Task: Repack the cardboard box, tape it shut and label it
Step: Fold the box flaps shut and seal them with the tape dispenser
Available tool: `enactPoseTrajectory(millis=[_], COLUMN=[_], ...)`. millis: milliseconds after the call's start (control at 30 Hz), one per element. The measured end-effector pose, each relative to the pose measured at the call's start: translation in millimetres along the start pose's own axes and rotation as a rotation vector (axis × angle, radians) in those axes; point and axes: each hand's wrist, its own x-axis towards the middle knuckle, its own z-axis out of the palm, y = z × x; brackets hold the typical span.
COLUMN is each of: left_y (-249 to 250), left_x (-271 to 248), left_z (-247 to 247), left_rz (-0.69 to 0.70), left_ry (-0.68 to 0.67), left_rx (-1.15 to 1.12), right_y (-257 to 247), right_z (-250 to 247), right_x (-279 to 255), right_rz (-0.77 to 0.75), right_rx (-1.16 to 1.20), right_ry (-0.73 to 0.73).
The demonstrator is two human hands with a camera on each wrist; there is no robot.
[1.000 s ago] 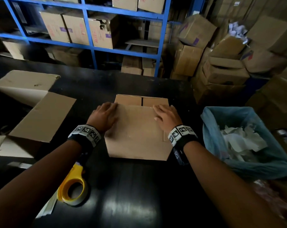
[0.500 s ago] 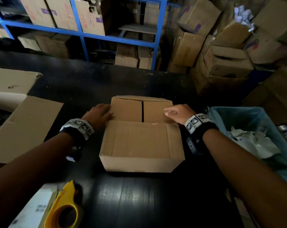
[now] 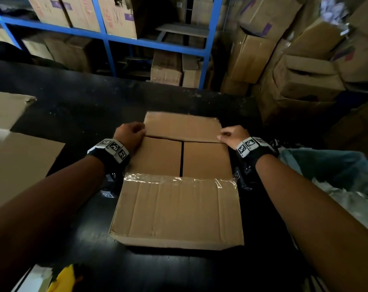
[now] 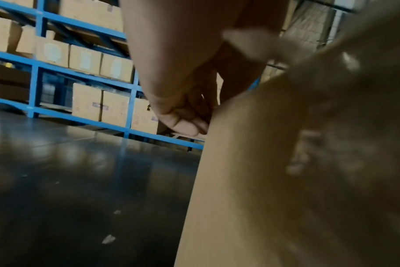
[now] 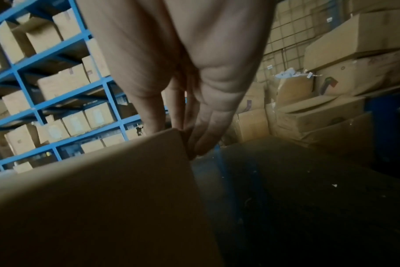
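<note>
The cardboard box [image 3: 157, 157] stands on the black table [image 3: 73, 106], its two inner flaps folded down with a dark gap between them. Its near flap [image 3: 179, 211] lies open toward me, with old clear tape [image 3: 179, 179] along the fold. The far flap [image 3: 182, 126] leans over the opening. My left hand [image 3: 129, 131] pinches that flap's left corner and my right hand [image 3: 231, 134] pinches its right corner. In the left wrist view my curled fingers [image 4: 183, 122] sit against the cardboard [image 4: 263, 180]. My right fingers [image 5: 203, 137] clasp the flap corner [image 5: 126, 180]. The box's contents are hidden.
A yellow tape dispenser [image 3: 63, 279] lies at the table's near left edge. Flattened cardboard [image 3: 20, 165] covers the left side. A blue-lined bin of paper scraps [image 3: 337, 171] stands to the right. Blue shelving [image 3: 157, 42] and stacked boxes [image 3: 305, 76] stand behind.
My hands left the top of the box, slid outward across the inner flaps and now pinch the far flap's two corners. The near flap has swung open toward me.
</note>
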Motion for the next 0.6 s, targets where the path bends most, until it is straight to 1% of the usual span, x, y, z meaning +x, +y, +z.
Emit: enactPoseTrajectory(millis=[133,200,267,300,400,467,533,600], left_y=[8,18,29,34,43,40,31,15], left_x=[-3,-9,-16,-21,-38,-55,-72,-90], left_z=[-4,-9,-18,-24,-44,-53,-55,-52], left_rz=[0.083,0.125,0.199,0.214,0.180,0.216,0.284,0.335], left_ry=[0.064,0.103,0.140,0.138,0.103,0.117,0.127,0.097], left_rx=[-0.092,-0.166,-0.227,-0.263,-0.339,-0.285,-0.176,-0.087], right_y=[1,-2,-7,-10,-20,-21,-13,-1], right_z=[-6,-9,-15,-19,-32,-34,-26,-16], right_x=[-5,-13,-24,-32,-59,-80,-97,-112], right_rz=[-0.083,-0.129,-0.166,-0.187,-0.310,-0.376,-0.415,-0.492], right_rx=[0.159,0.222,0.279,0.317,0.367,0.317,0.277,0.212], right_ry=[0.130,0.217,0.299,0.335,0.461,0.480,0.456,0.449])
